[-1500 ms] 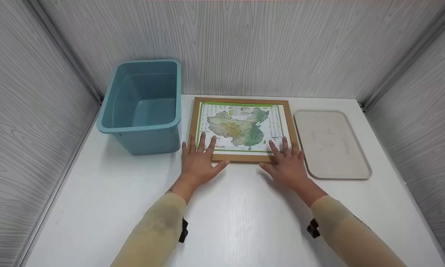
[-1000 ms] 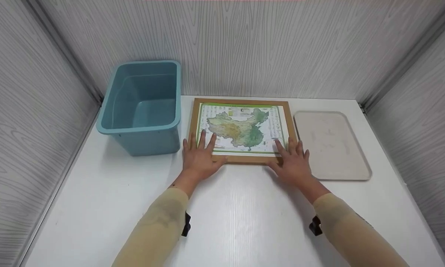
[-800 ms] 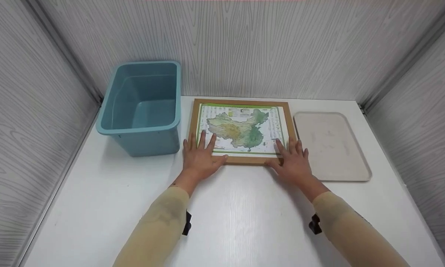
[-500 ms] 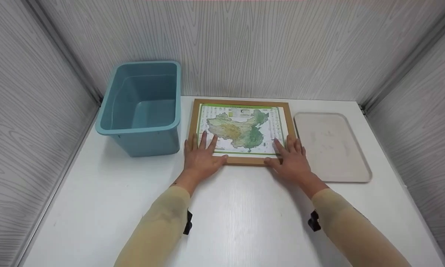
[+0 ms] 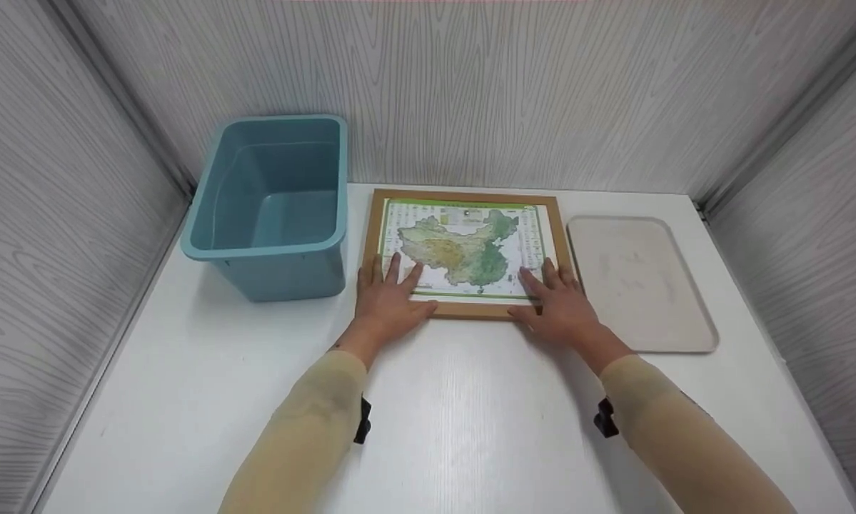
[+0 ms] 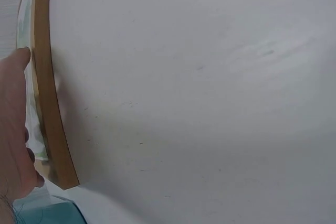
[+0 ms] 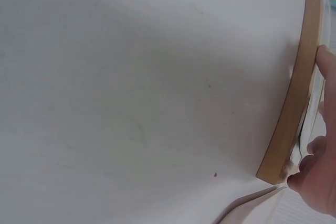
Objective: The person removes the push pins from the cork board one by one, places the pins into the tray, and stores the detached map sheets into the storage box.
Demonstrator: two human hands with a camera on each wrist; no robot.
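A map puzzle in a brown wooden frame (image 5: 463, 251) lies flat on the white table (image 5: 456, 414). My left hand (image 5: 387, 296) rests flat on its near left corner, fingers spread over the map and thumb along the front edge. My right hand (image 5: 556, 300) lies flat on the near right corner the same way. In the left wrist view the frame (image 6: 50, 93) runs beside my left hand (image 6: 13, 140). The right wrist view shows the frame's (image 7: 294, 98) corner by my right hand (image 7: 317, 177).
A blue plastic tub (image 5: 274, 203) stands left of the frame, nothing visible in it. A beige tray (image 5: 638, 282) lies to the right, close to my right hand. Grey wood-grain walls close in the table on three sides.
Both hands slid slightly forward onto the frame's near corners; the right hand shifted a little right, then settled. The frame has stayed in place.
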